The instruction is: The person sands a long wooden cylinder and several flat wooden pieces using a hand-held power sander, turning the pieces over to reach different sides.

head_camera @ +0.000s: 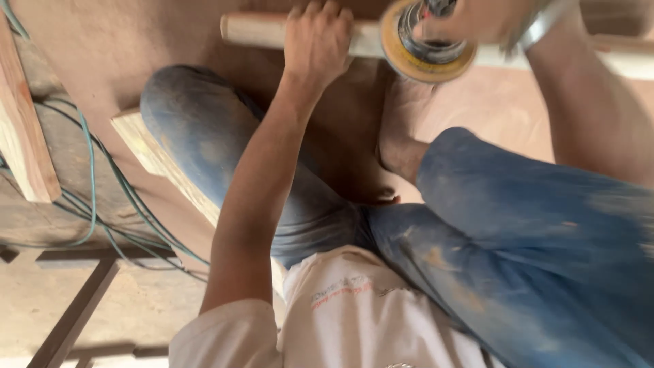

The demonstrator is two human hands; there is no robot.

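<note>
Wooden rod (259, 31) under left hand's (317, 41) curled fingers (313, 12), beside sanding disc (426, 58).

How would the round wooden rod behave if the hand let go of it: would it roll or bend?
The wooden rod looks round and smooth, so it would probably roll if the left hand released it. It appears thick and straight, so likely stiff, not floppy. Its pale surface looks dusty, perhaps a little slippery under the sanding disc beside the right hand.

The wooden rod (259, 31) is pale tan; the sanding disc (424, 63) yellow with a grey middle. Jeans (531, 238) are dusty blue, the shirt (354, 320) white, cables (92, 177) teal.
</note>
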